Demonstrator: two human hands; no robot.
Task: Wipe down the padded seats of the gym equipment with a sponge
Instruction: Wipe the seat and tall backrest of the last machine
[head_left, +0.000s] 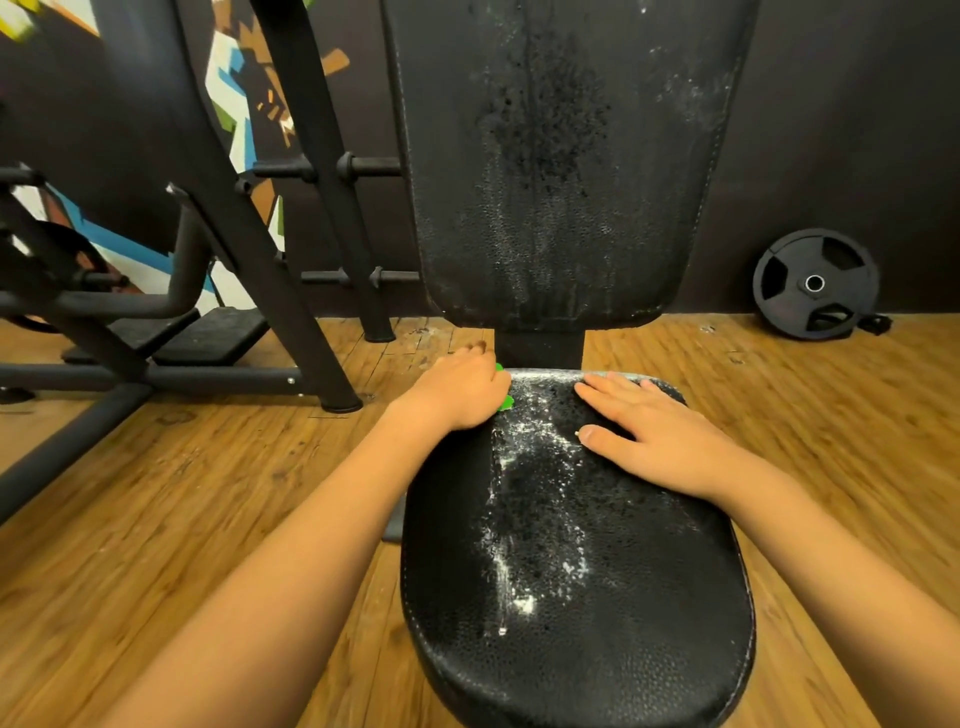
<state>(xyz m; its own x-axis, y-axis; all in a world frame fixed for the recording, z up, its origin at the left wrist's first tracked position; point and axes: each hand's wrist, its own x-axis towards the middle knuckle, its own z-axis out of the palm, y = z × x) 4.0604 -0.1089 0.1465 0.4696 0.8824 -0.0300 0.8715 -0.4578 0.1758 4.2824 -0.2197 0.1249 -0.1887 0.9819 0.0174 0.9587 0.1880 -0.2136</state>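
A black padded seat (597, 597) fills the lower middle, streaked with white foam down its centre. Behind it stands the black padded backrest (561, 182), also speckled with white residue. My left hand (457, 395) sits at the seat's far left corner, fingers curled over a green sponge (505, 401) of which only small green bits show. My right hand (654, 431) lies flat on the far right part of the seat, fingers straight and spread.
Wooden floor (182, 493) surrounds the seat. A black machine frame (249, 249) with foot pads and pegs stands at the left. A black weight plate (815, 283) leans against the dark wall at the right.
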